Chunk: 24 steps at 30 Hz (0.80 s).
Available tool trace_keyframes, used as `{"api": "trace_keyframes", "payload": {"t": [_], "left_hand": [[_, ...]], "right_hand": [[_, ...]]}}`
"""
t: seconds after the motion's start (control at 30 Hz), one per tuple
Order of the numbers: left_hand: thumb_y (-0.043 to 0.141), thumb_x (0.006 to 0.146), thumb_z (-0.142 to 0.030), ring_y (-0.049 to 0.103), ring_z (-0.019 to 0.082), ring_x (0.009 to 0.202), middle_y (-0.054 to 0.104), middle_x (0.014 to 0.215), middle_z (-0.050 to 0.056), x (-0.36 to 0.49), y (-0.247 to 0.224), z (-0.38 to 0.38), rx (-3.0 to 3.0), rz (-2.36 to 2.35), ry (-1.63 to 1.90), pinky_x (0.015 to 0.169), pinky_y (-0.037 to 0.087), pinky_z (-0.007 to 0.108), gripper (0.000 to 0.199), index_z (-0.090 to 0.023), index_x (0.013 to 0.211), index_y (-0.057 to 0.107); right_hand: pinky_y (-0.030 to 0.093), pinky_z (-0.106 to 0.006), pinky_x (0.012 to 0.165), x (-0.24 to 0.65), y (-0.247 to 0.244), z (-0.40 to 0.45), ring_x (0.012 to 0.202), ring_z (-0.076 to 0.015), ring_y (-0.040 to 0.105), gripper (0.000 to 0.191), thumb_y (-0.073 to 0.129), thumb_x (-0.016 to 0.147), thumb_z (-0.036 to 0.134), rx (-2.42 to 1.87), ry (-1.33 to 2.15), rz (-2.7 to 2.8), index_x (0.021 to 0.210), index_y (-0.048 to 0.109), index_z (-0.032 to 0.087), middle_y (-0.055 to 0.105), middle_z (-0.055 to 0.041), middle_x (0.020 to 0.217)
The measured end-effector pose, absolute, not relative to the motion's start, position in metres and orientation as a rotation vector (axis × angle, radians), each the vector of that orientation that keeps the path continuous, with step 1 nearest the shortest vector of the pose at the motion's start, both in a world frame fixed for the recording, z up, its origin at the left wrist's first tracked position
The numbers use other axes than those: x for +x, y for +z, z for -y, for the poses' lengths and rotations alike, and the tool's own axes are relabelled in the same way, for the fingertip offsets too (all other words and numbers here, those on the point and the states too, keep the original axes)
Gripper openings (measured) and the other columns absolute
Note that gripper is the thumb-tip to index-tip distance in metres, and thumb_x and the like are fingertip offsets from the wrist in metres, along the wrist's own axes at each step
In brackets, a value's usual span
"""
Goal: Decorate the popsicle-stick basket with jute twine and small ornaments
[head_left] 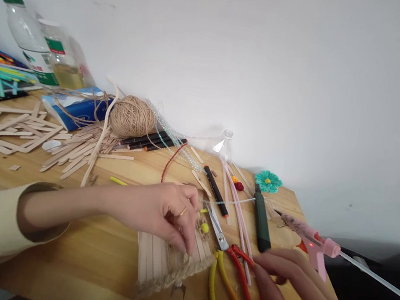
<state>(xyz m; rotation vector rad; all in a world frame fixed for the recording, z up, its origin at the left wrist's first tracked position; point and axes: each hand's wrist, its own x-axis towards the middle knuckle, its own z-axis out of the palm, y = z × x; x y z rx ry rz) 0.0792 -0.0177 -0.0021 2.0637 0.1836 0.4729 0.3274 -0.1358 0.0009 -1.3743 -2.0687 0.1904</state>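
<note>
A small panel of pale wooden sticks lies near the table's front, with a braided twine edge along its near side. My left hand is over it, thumb and fingers pinched at the twine; what they hold is too small to make out. Beside the fingers, a yellow bead sits on a twine flower. My right hand hovers at the right by the scissors' red handle, thumb and index finger close together, and what is between them cannot be made out. The scissors lie slightly open, with red and yellow handles.
A pink glue gun rests at the right edge beside a dark green tool. Behind are a teal flower, a clear bottle top, markers and a twine ball. Loose sticks and bottles occupy the left.
</note>
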Motion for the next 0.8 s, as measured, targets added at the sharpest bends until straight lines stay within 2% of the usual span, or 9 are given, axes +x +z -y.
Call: {"api": "trace_keyframes", "payload": {"t": [0.07,0.17,0.23,0.33,0.47,0.63,0.8], "left_hand": [[0.065,0.083,-0.024,0.052,0.017,0.089,0.072,0.079,0.004,0.079,-0.003,0.019,2.061,-0.213,0.459,0.081,0.043,0.028,0.010,-0.019,0.080,0.074],[0.068,0.080,-0.023,0.053,0.017,0.092,0.067,0.074,0.002,0.079,-0.003,0.021,1.984,-0.303,0.416,0.077,0.046,0.026,0.005,-0.020,0.078,0.073],[0.071,0.075,-0.022,0.058,0.014,0.083,0.060,0.081,0.000,0.079,-0.003,0.023,1.846,-0.406,0.365,0.069,0.049,0.023,0.004,-0.019,0.078,0.069],[0.073,0.070,-0.019,0.059,0.008,0.064,0.052,0.088,-0.002,0.080,-0.005,0.025,1.640,-0.516,0.346,0.058,0.050,0.020,0.014,-0.016,0.077,0.061],[0.068,0.074,-0.018,0.062,0.011,0.066,0.059,0.078,-0.002,0.078,-0.009,0.026,1.490,-0.523,0.413,0.061,0.050,0.024,0.017,-0.017,0.082,0.053],[0.063,0.075,-0.011,0.059,0.014,0.084,0.059,0.088,0.000,0.073,-0.005,0.027,1.774,-0.586,0.530,0.074,0.048,0.027,0.012,-0.017,0.084,0.057],[0.055,0.082,-0.016,0.058,0.012,0.077,0.057,0.086,0.000,0.068,-0.003,0.031,1.825,-0.679,0.684,0.069,0.049,0.026,0.002,-0.017,0.082,0.056]], "right_hand": [[0.049,-0.024,0.058,0.306,0.011,0.123,0.069,-0.0159,0.060,0.011,0.057,0.086,0.016,-1.292,0.285,2.112,0.090,0.059,0.026,0.061,-0.0023,0.080],[0.050,-0.021,0.061,0.288,0.018,0.110,0.072,-0.0134,0.061,0.013,0.056,0.085,0.011,-1.149,0.418,2.207,0.089,0.061,0.023,0.061,-0.0029,0.083],[0.050,-0.020,0.064,0.283,0.019,0.105,0.074,-0.0122,0.060,0.015,0.055,0.085,0.009,-1.062,0.494,2.238,0.089,0.062,0.022,0.060,-0.0029,0.084],[0.049,-0.019,0.065,0.279,0.018,0.100,0.075,-0.0117,0.059,0.013,0.054,0.087,0.010,-1.036,0.622,2.229,0.086,0.060,0.022,0.060,-0.0017,0.083],[0.048,-0.019,0.070,0.278,0.021,0.095,0.081,-0.0115,0.059,0.018,0.049,0.090,0.010,-1.081,0.800,2.293,0.094,0.060,0.024,0.060,-0.0013,0.090],[0.046,-0.023,0.075,0.279,0.029,0.087,0.089,-0.0133,0.057,0.024,0.041,0.094,0.012,-1.118,0.944,2.409,0.100,0.059,0.027,0.058,-0.0019,0.099],[0.045,-0.023,0.075,0.275,0.030,0.083,0.088,-0.0132,0.057,0.022,0.044,0.093,0.013,-1.099,0.950,2.504,0.102,0.061,0.024,0.058,-0.0024,0.098]]}}
